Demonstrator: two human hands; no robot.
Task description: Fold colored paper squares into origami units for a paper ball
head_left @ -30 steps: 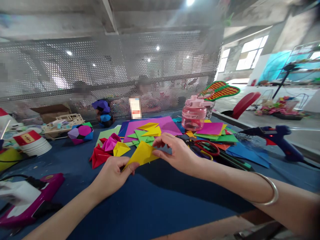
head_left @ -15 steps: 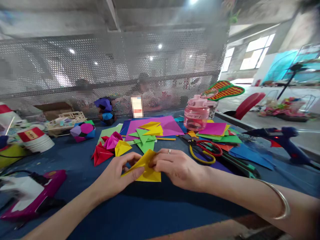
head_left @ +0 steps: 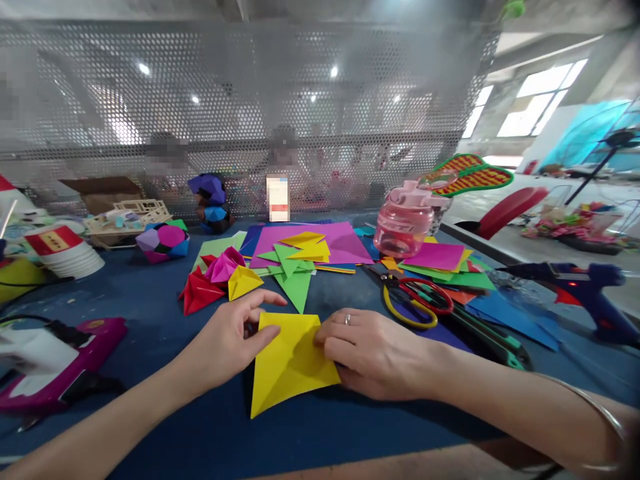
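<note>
A sheet of yellow origami paper (head_left: 293, 353) is between my hands above the blue tabletop, with crease lines across it and its lower left corner pointing toward me. My left hand (head_left: 230, 340) has its thumb over the upper left corner, other fingers curled at the edge and partly hidden; the index finger is lifted off. My right hand (head_left: 375, 353), with a ring, pinches the right edge, its fingertips partly hidden. Just beyond lie green folded pieces (head_left: 295, 277), yellow folded pieces (head_left: 305, 245), and red (head_left: 200, 293), pink (head_left: 225, 265) and yellow folded units (head_left: 243, 282).
Scissors (head_left: 413, 303) and a box cutter (head_left: 493, 337) lie right of my hands, near a paper stack (head_left: 435, 258). A pink bottle (head_left: 404, 220) stands behind; a glue gun (head_left: 575, 280) is far right. Left are a power strip (head_left: 95, 350) and paper cups (head_left: 65, 252).
The yellow paper, folded over before, is now opened out flatter and wider. My left index finger has lifted from it, and my right hand has shifted slightly to its right edge.
</note>
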